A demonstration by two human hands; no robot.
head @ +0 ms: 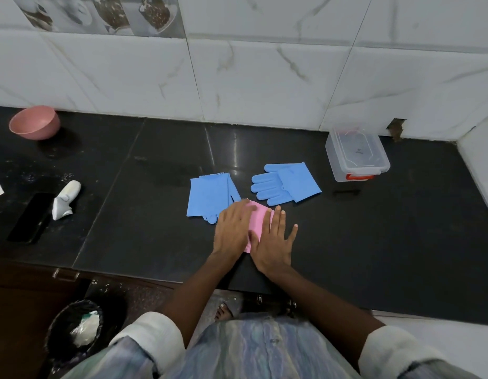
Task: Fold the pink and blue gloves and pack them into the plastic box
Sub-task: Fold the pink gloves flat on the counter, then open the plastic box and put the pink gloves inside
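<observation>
Both hands lie flat on the pink glove (256, 220), near the front edge of the dark counter (374, 255). The left hand (232, 228) covers its left part and the right hand (274, 243) its right part, so only a narrow pink strip shows between them. The fingers of both hands are stretched out and spread, pressing down — they grip nothing. The pink piece looks compact, so I judge that it is already folded and is now being flattened; if a second pink glove is under the hands, I cannot tell.

Two blue gloves are on the counter just behind. The left blue glove (208, 196) seems folded over, and its lower corner touches or goes under the left hand. The right blue glove (285, 183) lies open with the fingers spread — not folded yet.

The box (356, 155) stands at the back right, well apart from the gloves, with its lid on and no glove inside. So the folding is partly done, and all the packing is left.
</observation>
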